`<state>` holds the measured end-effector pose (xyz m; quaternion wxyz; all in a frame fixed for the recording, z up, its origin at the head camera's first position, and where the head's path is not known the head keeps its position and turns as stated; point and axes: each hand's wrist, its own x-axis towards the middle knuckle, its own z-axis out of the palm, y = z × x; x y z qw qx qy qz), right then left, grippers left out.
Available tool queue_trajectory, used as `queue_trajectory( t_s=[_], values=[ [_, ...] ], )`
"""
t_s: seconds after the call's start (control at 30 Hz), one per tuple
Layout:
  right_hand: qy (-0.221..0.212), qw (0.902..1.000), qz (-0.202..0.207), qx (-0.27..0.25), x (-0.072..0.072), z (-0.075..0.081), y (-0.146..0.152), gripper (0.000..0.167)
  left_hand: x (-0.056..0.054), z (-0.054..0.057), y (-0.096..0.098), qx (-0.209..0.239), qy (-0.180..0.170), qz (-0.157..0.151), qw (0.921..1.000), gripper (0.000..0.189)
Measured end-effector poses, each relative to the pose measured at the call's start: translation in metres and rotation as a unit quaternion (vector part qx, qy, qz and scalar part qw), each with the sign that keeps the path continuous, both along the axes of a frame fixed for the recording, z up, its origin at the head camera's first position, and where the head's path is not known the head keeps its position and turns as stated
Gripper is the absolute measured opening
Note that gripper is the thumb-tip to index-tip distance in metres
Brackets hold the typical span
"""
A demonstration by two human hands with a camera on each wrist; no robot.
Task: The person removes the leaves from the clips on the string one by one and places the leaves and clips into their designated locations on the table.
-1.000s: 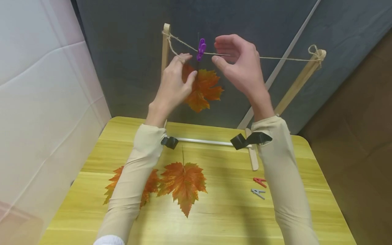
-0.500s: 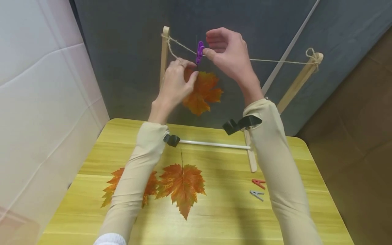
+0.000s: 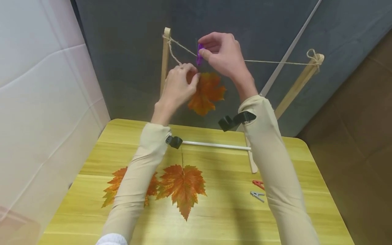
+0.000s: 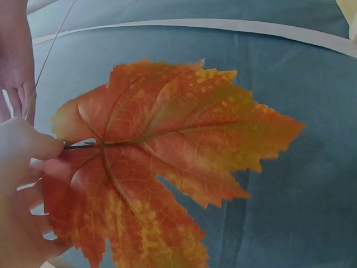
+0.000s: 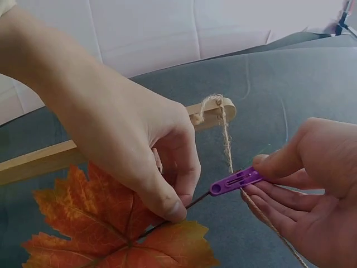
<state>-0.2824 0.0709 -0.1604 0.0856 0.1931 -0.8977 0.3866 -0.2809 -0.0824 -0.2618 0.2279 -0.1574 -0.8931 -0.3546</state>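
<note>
An orange-red maple leaf (image 4: 167, 128) hangs under a twine line (image 3: 269, 62). In the right wrist view, my left hand (image 5: 128, 134) pinches the leaf's dark stem (image 5: 198, 199) between thumb and fingers, just above the blade. My right hand (image 3: 222, 54) pinches the end of a purple clothespin (image 5: 237, 181) between thumb and fingers. The clothespin sits across the twine, with the leaf stem running into its far end. In the left wrist view the leaf blade spreads out from the left thumb, and the clothespin is out of sight.
Two wooden posts (image 3: 165, 56) (image 3: 298, 85) carry the twine. On the wooden table (image 3: 220, 217) lie two more maple leaves (image 3: 183, 185) (image 3: 113, 187), a red clothespin (image 3: 258, 184) and a grey clothespin (image 3: 257, 195). A white rod (image 3: 214, 145) runs between the posts' feet.
My right hand has moved left to the purple clothespin and now pinches it. My left hand has shifted slightly right and down, its fingers closing on the stem; the leaf has swung slightly right.
</note>
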Motion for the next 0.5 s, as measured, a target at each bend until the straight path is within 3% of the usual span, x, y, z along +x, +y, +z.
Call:
queue_trajectory(
  t_s=[0.17, 0.5],
  values=[
    [0.021, 0.9997, -0.008, -0.011, 0.001, -0.002, 0.000, 0.027, 0.001, -0.001, 0.001, 0.002, 0.001, 0.016, 0.9999, 0.025],
    [0.095, 0.9910, -0.027, -0.091, 0.003, -0.011, 0.003, 0.018, 0.009, -0.011, 0.000, 0.026, -0.011, 0.035, 0.9990, 0.023]
  ],
)
